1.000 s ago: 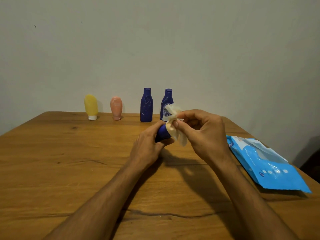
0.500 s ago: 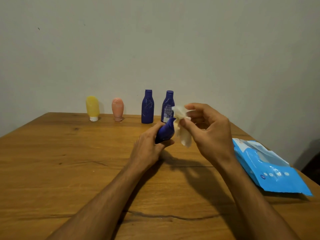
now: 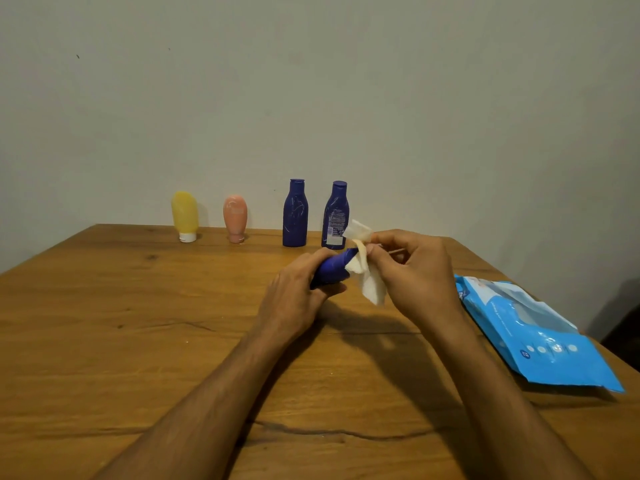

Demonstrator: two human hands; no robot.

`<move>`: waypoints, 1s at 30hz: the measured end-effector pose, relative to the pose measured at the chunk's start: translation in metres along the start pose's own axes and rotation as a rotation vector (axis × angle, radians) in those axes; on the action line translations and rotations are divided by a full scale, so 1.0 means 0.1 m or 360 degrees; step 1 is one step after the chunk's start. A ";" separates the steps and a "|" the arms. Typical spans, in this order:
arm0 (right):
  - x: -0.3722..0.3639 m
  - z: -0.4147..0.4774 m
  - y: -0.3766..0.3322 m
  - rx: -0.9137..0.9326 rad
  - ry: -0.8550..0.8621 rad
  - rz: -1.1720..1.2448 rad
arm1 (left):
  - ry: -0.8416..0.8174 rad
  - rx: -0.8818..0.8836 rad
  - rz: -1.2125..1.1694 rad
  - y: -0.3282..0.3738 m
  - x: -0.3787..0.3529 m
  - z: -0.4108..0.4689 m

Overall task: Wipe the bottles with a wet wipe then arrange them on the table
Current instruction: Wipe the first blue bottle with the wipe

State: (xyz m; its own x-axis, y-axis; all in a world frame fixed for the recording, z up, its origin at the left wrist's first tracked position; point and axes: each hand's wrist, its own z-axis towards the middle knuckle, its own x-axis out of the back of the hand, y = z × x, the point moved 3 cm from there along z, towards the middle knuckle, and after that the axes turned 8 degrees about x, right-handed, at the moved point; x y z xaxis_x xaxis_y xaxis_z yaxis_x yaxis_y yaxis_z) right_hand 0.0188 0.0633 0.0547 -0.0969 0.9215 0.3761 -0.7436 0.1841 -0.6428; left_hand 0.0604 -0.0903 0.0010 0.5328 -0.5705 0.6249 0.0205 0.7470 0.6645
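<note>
My left hand [image 3: 294, 296] grips a dark blue bottle [image 3: 333, 268], tilted with its neck pointing up and to the right, above the middle of the wooden table [image 3: 138, 323]. My right hand [image 3: 415, 271] pinches a crumpled white wet wipe [image 3: 367, 271] against the bottle's neck. Along the table's far edge stand a yellow tube [image 3: 185, 216] on its white cap, a pink tube [image 3: 235, 218] on its cap, and two upright dark blue bottles [image 3: 295, 213] [image 3: 335, 214]. The held bottle's lower part is hidden in my palm.
A light blue wet wipe pack [image 3: 533, 337] lies flat near the table's right edge. A plain wall [image 3: 311, 98] rises directly behind the row of bottles. A long crack [image 3: 329, 433] runs across the tabletop near me.
My right hand drew the wipe off the bottle's neck half a second ago and has now brought it back against the neck. The left hand has tilted the bottle a little further over.
</note>
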 end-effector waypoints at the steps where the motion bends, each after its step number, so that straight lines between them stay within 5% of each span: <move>1: 0.00 0.00 0.02 -0.0168 -0.0113 0.0224 | 0.0025 -0.0027 -0.0005 -0.01 0.01 0.00; 5: 0.02 -0.01 0.07 -0.0447 -0.0431 0.0694 | 0.0121 -0.0158 -0.0004 -0.02 0.04 0.01; 21: -0.01 -0.04 -0.05 -0.0101 -0.0601 0.0305 | 0.0366 -0.0443 0.0208 0.05 0.04 -0.02; 25: 0.00 -0.01 0.08 -0.0270 -0.0361 0.0152 | 0.0215 -0.0341 0.0226 0.04 -0.01 -0.01; 30: 0.17 0.02 0.28 -0.0476 0.0241 0.0329 | 0.0014 0.0145 -0.0317 -0.01 -0.05 0.05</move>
State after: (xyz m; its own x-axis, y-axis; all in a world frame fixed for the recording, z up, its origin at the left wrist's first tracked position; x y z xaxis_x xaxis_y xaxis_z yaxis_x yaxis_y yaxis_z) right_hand -0.0056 0.0834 0.0445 -0.1091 0.9855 0.1300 -0.4907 0.0604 -0.8693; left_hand 0.0539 -0.0897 -0.0002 0.5332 -0.7005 0.4744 0.0499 0.5858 0.8089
